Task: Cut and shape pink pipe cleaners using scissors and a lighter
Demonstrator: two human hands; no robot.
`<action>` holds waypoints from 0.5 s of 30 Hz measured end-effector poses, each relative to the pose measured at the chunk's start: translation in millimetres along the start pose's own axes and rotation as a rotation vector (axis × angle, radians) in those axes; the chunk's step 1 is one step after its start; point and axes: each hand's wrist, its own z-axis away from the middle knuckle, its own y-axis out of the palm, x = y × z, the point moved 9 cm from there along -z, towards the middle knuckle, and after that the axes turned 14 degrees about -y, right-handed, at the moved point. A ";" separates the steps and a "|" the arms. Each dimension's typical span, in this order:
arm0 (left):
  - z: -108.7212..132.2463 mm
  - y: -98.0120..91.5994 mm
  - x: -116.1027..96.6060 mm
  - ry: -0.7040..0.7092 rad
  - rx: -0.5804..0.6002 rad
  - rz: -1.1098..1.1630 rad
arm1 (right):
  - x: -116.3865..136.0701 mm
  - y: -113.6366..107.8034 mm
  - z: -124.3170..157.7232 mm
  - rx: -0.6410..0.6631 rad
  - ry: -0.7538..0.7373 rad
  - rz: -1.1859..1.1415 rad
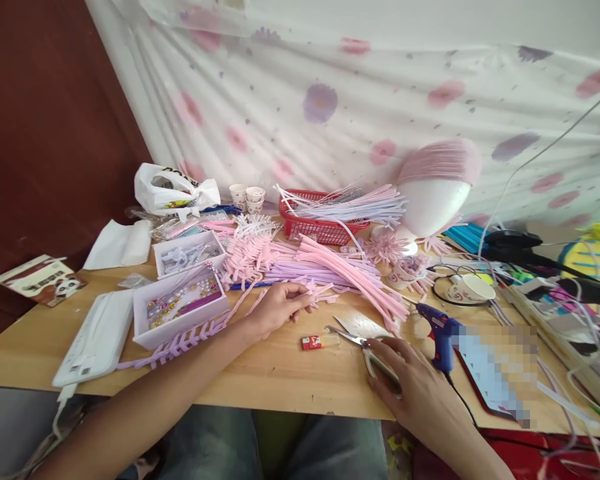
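My left hand [283, 310] is closed in a pinch on a short pink pipe cleaner [324, 292], over the middle of the table. My right hand [415, 377] curls around the handles of a pair of scissors [350, 335], whose blades point left and slightly away from me. A red lighter [311, 343] lies between the two hands. Just beyond the scissors is a pale, shiny flat piece [364, 326]. Long pink pipe cleaners [355, 277] and purple ones [293, 269] are bundled behind both hands. By my left forearm lies a purple twisted branch [190, 341].
A blue glue gun [443, 337] and a phone [490, 373] sit right of my right hand. Left are a bead box [180, 327] and a white power bank [97, 337]. Behind stand a red basket [315, 230] and a white head form [435, 207].
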 end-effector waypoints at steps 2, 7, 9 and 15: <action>0.5 0.0 -1.4 0.008 0.001 0.001 | 0.2 2.1 -1.7 0.014 0.012 -0.010; 3.6 -1.7 -6.4 0.022 -0.021 -0.014 | -15.9 0.8 1.4 -0.019 0.146 -0.054; 4.6 -1.7 -6.8 0.017 -0.027 -0.016 | -24.6 -1.8 4.4 -0.057 0.231 -0.203; 4.0 -1.0 -5.4 0.021 -0.024 0.008 | -24.3 4.9 10.2 -0.274 0.521 -1.129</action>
